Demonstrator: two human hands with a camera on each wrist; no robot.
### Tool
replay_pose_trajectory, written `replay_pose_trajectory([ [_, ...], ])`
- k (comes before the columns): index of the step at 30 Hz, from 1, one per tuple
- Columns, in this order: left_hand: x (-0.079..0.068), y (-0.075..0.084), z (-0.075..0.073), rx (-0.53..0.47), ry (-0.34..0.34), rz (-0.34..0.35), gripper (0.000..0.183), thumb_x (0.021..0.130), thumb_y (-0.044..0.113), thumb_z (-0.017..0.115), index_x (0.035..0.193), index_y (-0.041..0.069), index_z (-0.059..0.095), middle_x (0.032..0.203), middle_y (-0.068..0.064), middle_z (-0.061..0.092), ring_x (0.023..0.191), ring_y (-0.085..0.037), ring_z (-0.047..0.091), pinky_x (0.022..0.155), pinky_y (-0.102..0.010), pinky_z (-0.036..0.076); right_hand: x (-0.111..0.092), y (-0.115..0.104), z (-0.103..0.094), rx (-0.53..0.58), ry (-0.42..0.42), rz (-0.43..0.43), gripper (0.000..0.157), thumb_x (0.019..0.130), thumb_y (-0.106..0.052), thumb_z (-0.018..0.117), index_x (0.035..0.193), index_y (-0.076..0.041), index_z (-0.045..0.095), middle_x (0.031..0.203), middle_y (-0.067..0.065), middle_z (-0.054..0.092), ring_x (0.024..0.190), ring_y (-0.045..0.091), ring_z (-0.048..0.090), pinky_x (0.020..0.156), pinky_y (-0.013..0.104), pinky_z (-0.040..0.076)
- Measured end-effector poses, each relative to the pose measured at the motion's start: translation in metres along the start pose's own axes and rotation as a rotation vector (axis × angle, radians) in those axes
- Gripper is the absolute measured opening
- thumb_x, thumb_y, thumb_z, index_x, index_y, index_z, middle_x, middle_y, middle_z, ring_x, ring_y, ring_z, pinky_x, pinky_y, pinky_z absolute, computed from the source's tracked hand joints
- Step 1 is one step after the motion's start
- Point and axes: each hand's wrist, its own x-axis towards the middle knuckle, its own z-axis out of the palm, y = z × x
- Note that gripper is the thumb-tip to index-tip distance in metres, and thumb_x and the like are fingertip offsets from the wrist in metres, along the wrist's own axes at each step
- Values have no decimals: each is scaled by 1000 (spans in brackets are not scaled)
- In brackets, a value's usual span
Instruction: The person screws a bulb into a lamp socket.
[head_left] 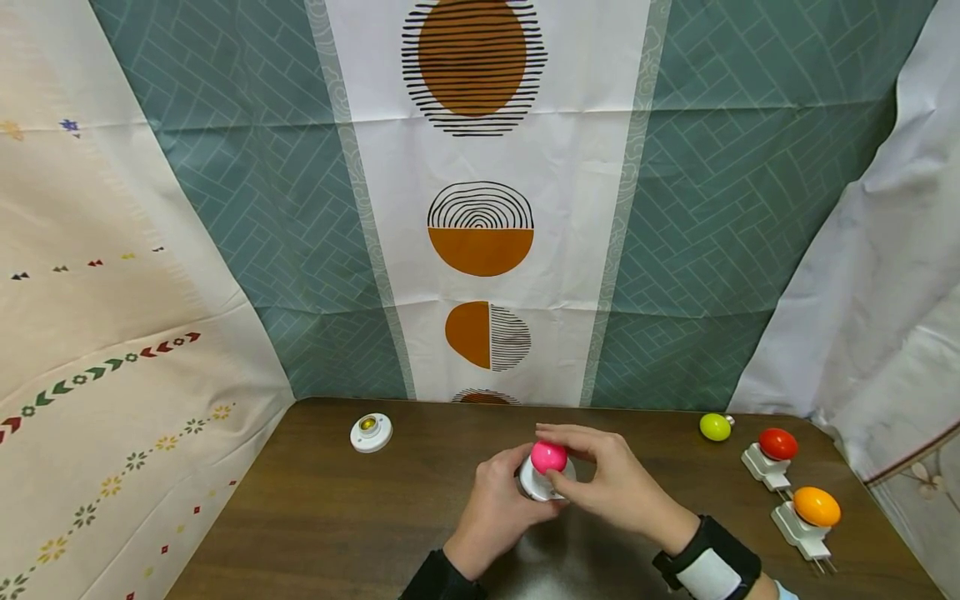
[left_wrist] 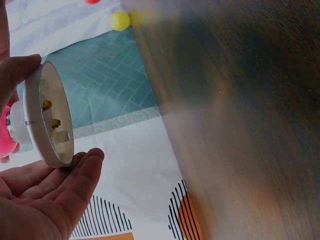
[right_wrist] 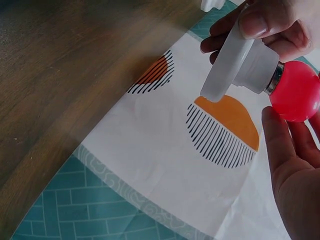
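While the left grip (head_left: 497,496) had hold of a white socket (head_left: 533,483) above the bench (head_left: 337,517), the right grip (head_left: 611,477) pinched a pink bulb (head_left: 548,457) sitting in it, metal base (right_wrist: 275,78) kinda showing.

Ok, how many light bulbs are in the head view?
4: a pink bulb gripped by the right hand; a yellow-green bulb lying back right on the table; a red bulb in a white plug; an orange bulb in the nearer plug.
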Motion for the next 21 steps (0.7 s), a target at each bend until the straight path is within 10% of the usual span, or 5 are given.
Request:
replay_pose_trajectory([
  [14,0,2,0,-15,-7,-14,58,67,44,79,117,23,58,102,15,57,85,-3,54,75,-23,46,4,-40,-7,32,75,35,39,70,-4,77,107,-10,66,111,2,61,98,19,59,77,37,49],
  [21,0,2,0,-6,4,2,59,67,51,77,116,24,58,102,15,58,86,-2,54,75,-24,47,0,-13,-4,4,-3,-6,45,76,-13,75,118,-18,61,121,-5,57,108,15,54,83,31,46],
])
